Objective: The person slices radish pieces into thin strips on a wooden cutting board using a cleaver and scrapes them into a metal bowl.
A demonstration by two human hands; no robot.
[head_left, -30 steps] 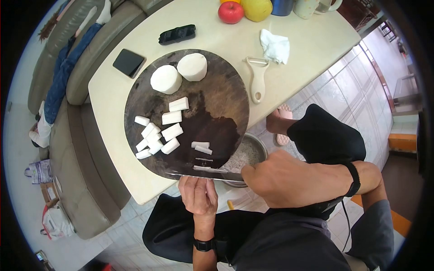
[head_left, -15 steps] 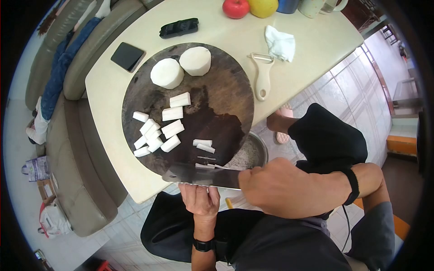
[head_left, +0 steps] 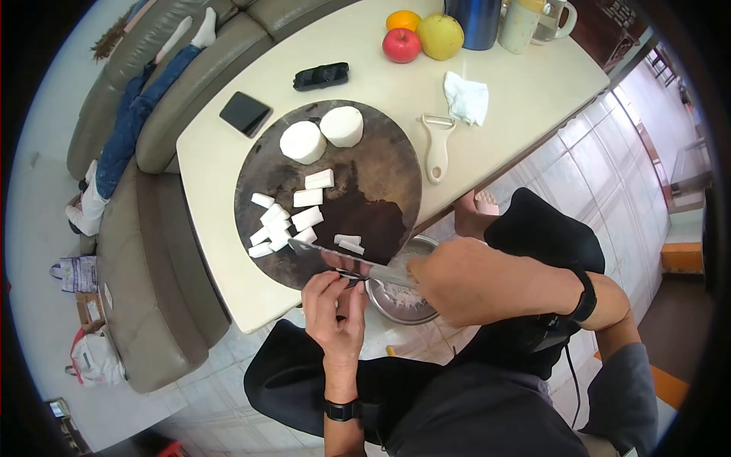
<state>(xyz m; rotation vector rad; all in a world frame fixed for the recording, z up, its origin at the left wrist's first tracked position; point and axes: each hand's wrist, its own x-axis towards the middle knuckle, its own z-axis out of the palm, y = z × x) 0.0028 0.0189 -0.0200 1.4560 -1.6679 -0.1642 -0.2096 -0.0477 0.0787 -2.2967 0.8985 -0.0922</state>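
Observation:
My right hand (head_left: 464,280) grips the handle of a cleaver (head_left: 343,261), its blade tilted over the near edge of the round wooden cutting board (head_left: 373,164). Just under the blade, my left hand (head_left: 335,312) has its fingers bent towards the thumb; what lies between them is hard to make out. Several cut white sticks (head_left: 307,218), seemingly white radish, lie on the board's left side. Two thin slivers (head_left: 349,244) rest near the blade. At the back of the board stand two thick peeled rounds (head_left: 303,142).
A metal bowl (head_left: 407,312) with pale scraps sits below the board's edge. On the table are a peeler (head_left: 437,152), a cloth (head_left: 466,99), a phone (head_left: 245,113), a black object (head_left: 320,76), fruit (head_left: 440,36) and a blue bottle (head_left: 476,23). Someone's legs (head_left: 141,114) rest on the sofa.
The cleaver has lifted and tilted off the near edge, and my left fingers have come up beside it. Small slivers by the blade no longer show. The view has shifted slightly.

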